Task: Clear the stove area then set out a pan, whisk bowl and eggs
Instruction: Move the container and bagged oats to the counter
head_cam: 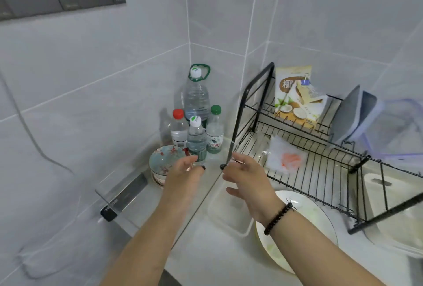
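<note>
**In the counter corner: both hands reaching, nothing held**

Ahead of both hands, the floral bowl (166, 162) is sitting by the wall, just beyond the left hand (183, 174). The left hand is hovering w/ fingers extended and relaxed, gripping nothing. The right hand (246, 177) is likewise spread and empty, its fingertips near the foot of the black dish rack (320, 164).

Risks:
- The small water bottle (196, 139) w/ its neighbours is standing just past the left fingertips; a careless sweep is likely to topple them.
- The white plate (304, 214) is lying under the right wrist; a dropped forearm could knock it.

Bowl appearance: pale blue, red flower pattern, upright, apparently stacked on another dish. No pan or eggs in view.
</note>
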Demonstrator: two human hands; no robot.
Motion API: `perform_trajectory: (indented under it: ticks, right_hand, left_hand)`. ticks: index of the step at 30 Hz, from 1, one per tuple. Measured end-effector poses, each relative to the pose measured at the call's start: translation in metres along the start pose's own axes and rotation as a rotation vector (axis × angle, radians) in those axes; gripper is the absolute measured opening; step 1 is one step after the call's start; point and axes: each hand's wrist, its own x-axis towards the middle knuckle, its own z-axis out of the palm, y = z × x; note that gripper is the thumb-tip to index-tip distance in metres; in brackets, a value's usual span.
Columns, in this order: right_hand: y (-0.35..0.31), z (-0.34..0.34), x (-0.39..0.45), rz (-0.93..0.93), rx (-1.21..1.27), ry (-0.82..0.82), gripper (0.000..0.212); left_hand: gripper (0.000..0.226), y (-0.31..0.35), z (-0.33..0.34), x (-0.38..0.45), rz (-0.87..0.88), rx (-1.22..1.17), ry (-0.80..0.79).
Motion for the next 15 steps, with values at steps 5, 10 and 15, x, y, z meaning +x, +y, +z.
perform_trajectory:
  ticks: [5, 10, 15]
  right_hand:
    - [0.001, -0.077, -0.065, -0.059, 0.066, 0.093, 0.039]
    - [0.011, -0.144, -0.120, -0.083, 0.121, 0.247, 0.037]
    - [0.029, -0.207, -0.176, -0.078, 0.182, 0.410, 0.035]
  left_hand:
    - [0.025, 0.005, 0.056, -0.066, 0.036, 0.013, -0.153]
    - [0.025, 0.002, 0.110, -0.117, 0.033, 0.019, -0.333]
    - [0.022, -0.010, 0.162, -0.162, 0.007, 0.058, -0.521]
